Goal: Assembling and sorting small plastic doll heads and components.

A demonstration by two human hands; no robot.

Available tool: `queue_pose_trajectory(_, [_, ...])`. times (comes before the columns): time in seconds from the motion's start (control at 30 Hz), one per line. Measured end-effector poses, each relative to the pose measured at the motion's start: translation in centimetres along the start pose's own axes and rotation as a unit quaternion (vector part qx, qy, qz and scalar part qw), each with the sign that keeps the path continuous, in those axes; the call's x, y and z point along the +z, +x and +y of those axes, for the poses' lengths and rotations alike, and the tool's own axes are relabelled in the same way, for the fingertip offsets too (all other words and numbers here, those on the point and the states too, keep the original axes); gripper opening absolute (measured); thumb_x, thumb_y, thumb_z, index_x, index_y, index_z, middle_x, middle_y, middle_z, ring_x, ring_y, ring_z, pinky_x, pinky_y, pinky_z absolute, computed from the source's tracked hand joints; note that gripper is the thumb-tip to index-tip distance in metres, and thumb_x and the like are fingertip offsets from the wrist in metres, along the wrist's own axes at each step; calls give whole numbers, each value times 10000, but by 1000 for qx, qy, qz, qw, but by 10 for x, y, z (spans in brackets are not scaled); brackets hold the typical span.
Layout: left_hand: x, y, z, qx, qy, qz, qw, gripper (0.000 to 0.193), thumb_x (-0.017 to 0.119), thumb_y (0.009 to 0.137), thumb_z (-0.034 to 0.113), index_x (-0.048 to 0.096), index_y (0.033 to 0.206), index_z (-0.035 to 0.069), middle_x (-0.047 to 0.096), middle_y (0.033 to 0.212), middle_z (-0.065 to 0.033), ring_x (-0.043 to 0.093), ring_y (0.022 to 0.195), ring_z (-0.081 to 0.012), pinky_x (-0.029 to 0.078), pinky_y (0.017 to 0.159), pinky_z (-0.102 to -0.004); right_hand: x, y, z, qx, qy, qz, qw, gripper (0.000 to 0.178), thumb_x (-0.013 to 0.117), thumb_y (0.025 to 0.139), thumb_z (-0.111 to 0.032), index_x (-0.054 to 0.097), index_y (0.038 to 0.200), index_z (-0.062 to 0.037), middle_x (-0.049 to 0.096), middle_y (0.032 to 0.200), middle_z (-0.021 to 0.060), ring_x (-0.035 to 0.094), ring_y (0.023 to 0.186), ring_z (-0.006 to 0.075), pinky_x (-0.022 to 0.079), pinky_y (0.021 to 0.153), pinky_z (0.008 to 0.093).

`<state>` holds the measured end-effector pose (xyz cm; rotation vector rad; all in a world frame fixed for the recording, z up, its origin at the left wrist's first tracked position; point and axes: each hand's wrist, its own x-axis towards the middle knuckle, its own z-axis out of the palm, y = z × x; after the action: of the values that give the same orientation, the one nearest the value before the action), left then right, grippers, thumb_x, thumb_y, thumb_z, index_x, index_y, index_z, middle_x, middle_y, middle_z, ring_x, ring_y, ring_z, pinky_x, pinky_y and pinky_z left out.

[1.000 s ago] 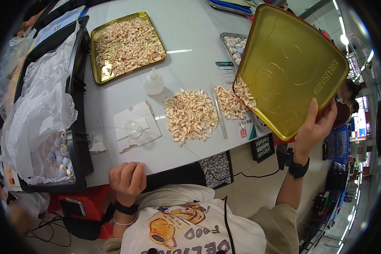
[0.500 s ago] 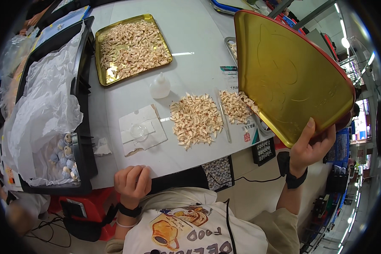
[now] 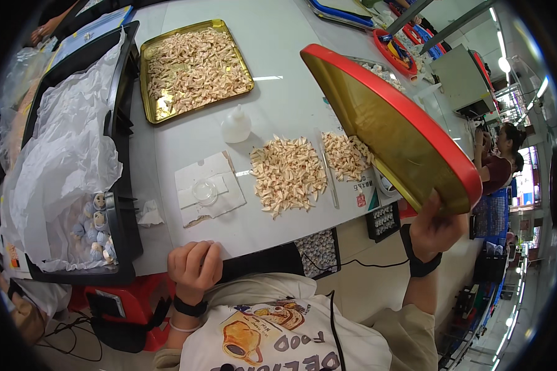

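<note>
My right hand [image 3: 436,234] grips the lower near corner of a tin tray [image 3: 384,117], gold inside with a red outside. The tray is tipped up on edge at the right of the table, its low edge beside a small pile of cream wedge-shaped pieces [image 3: 345,156]. Left of that pile lie a thin clear stick [image 3: 330,179] and a larger heap of the same pieces [image 3: 288,176]. My left hand [image 3: 195,267] rests at the table's near edge, fingers curled in, with nothing visible in them. Ahead of it is a white card [image 3: 232,201] bearing a clear round dish [image 3: 205,192].
A gold tray [image 3: 249,86] full of similar pieces sits at the far left, near a white squeeze bottle [image 3: 235,125]. A black crate [image 3: 125,247] with white paper and small doll-like figures stands left. A red basket [image 3: 396,59] is far right; a person [image 3: 501,161] sits beyond.
My right hand has tilted the tray, so its red outside now shows, and its top has swung left and down. My left hand has stayed still.
</note>
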<state>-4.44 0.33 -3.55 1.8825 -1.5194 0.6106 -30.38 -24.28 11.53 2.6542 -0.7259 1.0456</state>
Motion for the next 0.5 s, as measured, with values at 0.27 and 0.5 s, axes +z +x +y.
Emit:
queue_pose_trajectory(0.27, [1, -1, 0, 1, -5, 3, 1000, 140, 622, 704, 46, 664, 828, 94, 609, 839, -33, 577, 757, -216, 435, 650, -346, 4, 6, -6, -55, 68, 62, 994, 334, 662, 788, -78, 541, 1076, 42, 654, 916, 205, 669, 784, 349, 558, 698, 393])
queue_pose_trajectory(0.5, [-1, -1, 0, 0, -1, 3, 1000, 128, 629, 707, 46, 664, 821, 91, 609, 829, -36, 579, 745, -217, 430, 634, -348, 0, 1, -2, -94, 97, 79, 988, 249, 626, 851, -50, 557, 1056, 74, 643, 936, 177, 653, 825, 219, 506, 694, 285])
